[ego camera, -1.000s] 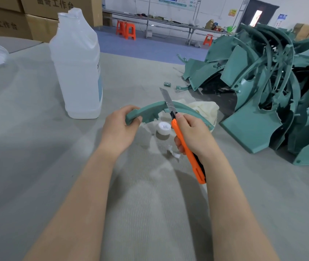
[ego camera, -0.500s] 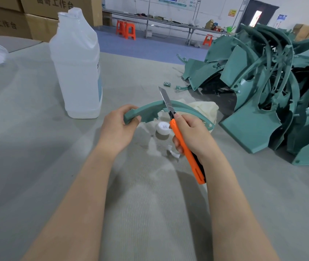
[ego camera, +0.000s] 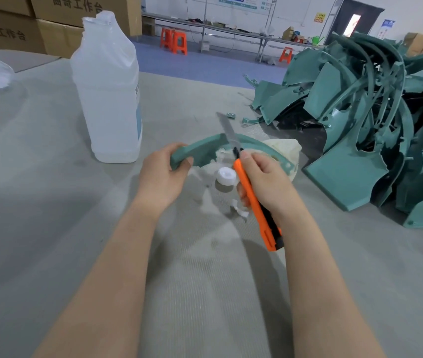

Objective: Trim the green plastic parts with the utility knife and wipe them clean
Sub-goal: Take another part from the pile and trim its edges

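The left hand (ego camera: 162, 177) is gripping the left end of a curved green plastic part (ego camera: 205, 147), thumb on the near face and fingers wrapped behind it. The part is being held just above the middle of the bench (ego camera: 50, 215). Its long axis is running left to right across the bench, and its arch is bulging toward the far edge. Its right end is passing behind the right hand (ego camera: 264, 182) and lying over a crumpled white cloth (ego camera: 286, 148).

The right hand is closing round an orange utility knife (ego camera: 254, 200), thumb pressing near the front of the handle. The knife's long axis is running from near right to far left. Its butt is pointing back at the person and its extended blade (ego camera: 227, 131) is pointing away and slightly left, crossing the top of the arch.

A white screw cap (ego camera: 227, 175) is lying on the bench under the part, with a white scrap (ego camera: 238, 209) just nearer.

A translucent plastic jug (ego camera: 107, 99) is standing upright toward the far left, uncapped; its side label is showing too little to read. A pile of green plastic parts (ego camera: 360, 112) is lying along the right edge. Cardboard boxes (ego camera: 58, 11) beyond the far left corner are bearing printed Chinese characters, 曲奇工作台. Orange stools (ego camera: 174, 41) are standing on the floor beyond the far edge.
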`<state>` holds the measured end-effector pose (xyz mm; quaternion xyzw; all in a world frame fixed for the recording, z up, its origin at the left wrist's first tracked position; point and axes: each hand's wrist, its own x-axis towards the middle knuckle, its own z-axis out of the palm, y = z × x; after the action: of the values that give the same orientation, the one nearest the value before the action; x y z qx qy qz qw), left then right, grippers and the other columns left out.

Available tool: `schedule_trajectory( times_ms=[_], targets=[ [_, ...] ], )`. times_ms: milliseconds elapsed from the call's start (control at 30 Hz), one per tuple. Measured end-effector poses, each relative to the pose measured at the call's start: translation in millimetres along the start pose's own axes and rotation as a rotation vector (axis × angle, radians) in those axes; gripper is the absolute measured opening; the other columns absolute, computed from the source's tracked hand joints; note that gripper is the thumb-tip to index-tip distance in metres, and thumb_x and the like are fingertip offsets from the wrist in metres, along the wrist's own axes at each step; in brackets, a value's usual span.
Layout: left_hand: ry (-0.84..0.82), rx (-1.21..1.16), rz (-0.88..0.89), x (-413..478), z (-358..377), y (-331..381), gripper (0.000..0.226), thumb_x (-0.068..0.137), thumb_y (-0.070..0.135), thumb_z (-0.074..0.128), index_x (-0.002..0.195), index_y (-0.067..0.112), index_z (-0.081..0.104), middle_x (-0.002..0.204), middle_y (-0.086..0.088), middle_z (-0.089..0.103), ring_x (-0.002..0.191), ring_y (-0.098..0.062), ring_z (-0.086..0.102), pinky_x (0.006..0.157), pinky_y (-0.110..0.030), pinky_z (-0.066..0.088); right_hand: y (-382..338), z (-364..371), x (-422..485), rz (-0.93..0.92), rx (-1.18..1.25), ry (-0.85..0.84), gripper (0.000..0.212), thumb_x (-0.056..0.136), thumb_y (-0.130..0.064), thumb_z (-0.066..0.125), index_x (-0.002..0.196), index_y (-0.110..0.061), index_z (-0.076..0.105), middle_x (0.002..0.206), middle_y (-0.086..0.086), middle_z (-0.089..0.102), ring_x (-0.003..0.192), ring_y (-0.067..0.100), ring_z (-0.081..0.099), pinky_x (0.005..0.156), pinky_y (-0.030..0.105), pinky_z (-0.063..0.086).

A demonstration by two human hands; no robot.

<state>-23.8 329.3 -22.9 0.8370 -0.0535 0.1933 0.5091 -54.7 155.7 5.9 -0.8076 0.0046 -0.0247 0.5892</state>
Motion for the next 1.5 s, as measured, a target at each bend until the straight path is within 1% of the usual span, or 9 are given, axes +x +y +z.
schedule_trajectory(
  times_ms=[133,300,400,567,667,1067,1167,1267,1500],
  targets=[
    [0.058,0.020,0.006,1.8,-1.8,-0.3,0.016,0.091,0.012,0.057,0.105,0.012,0.066,0.081,0.000,0.059,0.076,-0.019,0.049,0.068,-0.027,0.036,-0.7,-6.1,-6.0,0.012,0.093,-0.003,0.040,0.098,-0.043,0.051,0.104,-0.004,0.056,0.060,0.004,0.057,0.048,0.014,0.054,0.049,0.028,0.050],
    [0.078,0.027,-0.009,-1.7,-0.2,3.1,0.015,0.091,0.013,0.056,0.103,0.015,0.065,0.086,-0.001,0.064,0.084,-0.025,0.057,0.075,-0.032,0.041,-6.4,8.3,-10.2,-0.153,-0.025,-0.152,0.008,0.097,-0.027,0.056,0.105,-0.024,0.055,0.064,0.000,0.061,0.059,0.017,0.068,0.060,0.028,0.058],
    [0.083,0.023,-0.025,-3.0,1.1,4.4,0.014,0.092,0.012,0.055,0.101,0.016,0.065,0.090,-0.006,0.068,0.087,-0.028,0.058,0.078,-0.037,0.045,-2.4,15.5,-7.6,-0.303,-0.236,-0.028,0.018,0.099,-0.033,0.050,0.116,-0.030,0.056,0.071,-0.012,0.058,0.064,0.009,0.060,0.067,0.031,0.052],
    [0.129,0.039,-0.049,-1.1,1.6,4.3,0.015,0.092,0.012,0.054,0.101,0.017,0.065,0.086,-0.001,0.065,0.085,-0.027,0.057,0.073,-0.031,0.040,-0.6,22.2,-7.9,-0.393,-0.238,-0.026,0.031,0.104,-0.036,0.037,0.127,-0.034,0.058,0.070,-0.018,0.061,0.077,-0.010,0.056,0.070,0.004,0.037],
    [0.169,0.003,-0.067,-1.1,1.6,4.0,0.013,0.092,0.014,0.054,0.088,0.026,0.059,0.073,0.008,0.057,0.077,-0.022,0.052,0.070,-0.030,0.040,-0.8,20.8,-9.0,-0.436,-0.298,-0.042,0.029,0.101,-0.037,0.045,0.126,-0.038,0.058,0.068,-0.011,0.059,0.068,0.001,0.056,0.065,0.015,0.044],
    [0.228,0.020,0.000,-3.4,3.0,6.1,0.020,0.092,0.009,0.052,0.105,0.015,0.066,0.091,0.001,0.066,0.084,-0.020,0.055,0.075,-0.029,0.041,0.7,19.8,-6.6,-0.425,-0.363,0.003,0.035,0.097,-0.039,0.053,0.131,-0.030,0.060,0.086,-0.024,0.059,0.071,0.000,0.055,0.075,0.026,0.049],
    [0.225,0.014,0.016,-4.7,3.4,7.2,0.020,0.092,0.009,0.054,0.106,0.017,0.067,0.094,0.004,0.066,0.085,-0.017,0.056,0.075,-0.026,0.041,2.7,16.2,-3.9,-0.413,-0.368,0.043,0.033,0.098,-0.037,0.053,0.129,-0.030,0.061,0.093,-0.018,0.063,0.084,0.000,0.056,0.079,0.017,0.042],
    [0.219,0.022,0.033,-5.3,3.7,6.9,0.019,0.092,0.010,0.054,0.103,0.018,0.067,0.086,0.010,0.061,0.079,-0.013,0.052,0.069,-0.023,0.038,5.2,14.3,-1.7,-0.400,-0.362,0.059,0.031,0.098,-0.037,0.053,0.127,-0.030,0.062,0.078,-0.022,0.058,0.067,-0.008,0.051,0.066,0.007,0.035],
    [0.218,0.033,0.047,-5.1,2.8,6.3,0.021,0.092,0.009,0.055,0.106,0.018,0.068,0.094,0.004,0.067,0.086,-0.019,0.058,0.076,-0.028,0.044,5.3,13.8,-1.5,-0.397,-0.351,0.058,0.032,0.098,-0.037,0.052,0.127,-0.030,0.062,0.095,-0.013,0.065,0.088,0.002,0.055,0.079,0.013,0.041]
  ],
)
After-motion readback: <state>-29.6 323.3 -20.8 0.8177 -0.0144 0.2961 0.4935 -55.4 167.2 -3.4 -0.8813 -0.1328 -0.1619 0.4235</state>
